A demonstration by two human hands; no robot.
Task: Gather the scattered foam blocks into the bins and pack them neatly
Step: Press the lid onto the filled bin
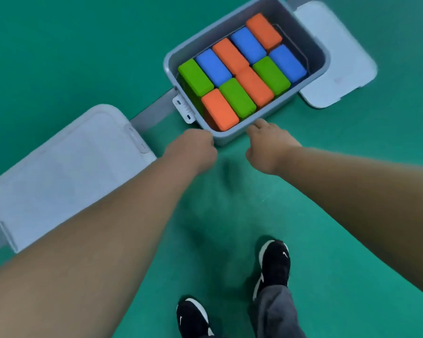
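A grey-blue bin (322, 52) stands on the green floor, packed with orange, blue and green foam blocks (239, 76) lying side by side in two rows. My left hand (193, 147) is curled against the bin's near corner, with its fingers hidden behind the knuckles. My right hand (266, 142) is at the near rim a little to the right, its fingers hooked over the edge. Neither hand holds a block.
One pale lid (59, 174) lies on the floor at the left and another pale lid (335, 57) sits behind the bin at the right. A white latch (183, 108) sticks out of the bin's left end. My black shoes (274, 262) stand below on the green floor.
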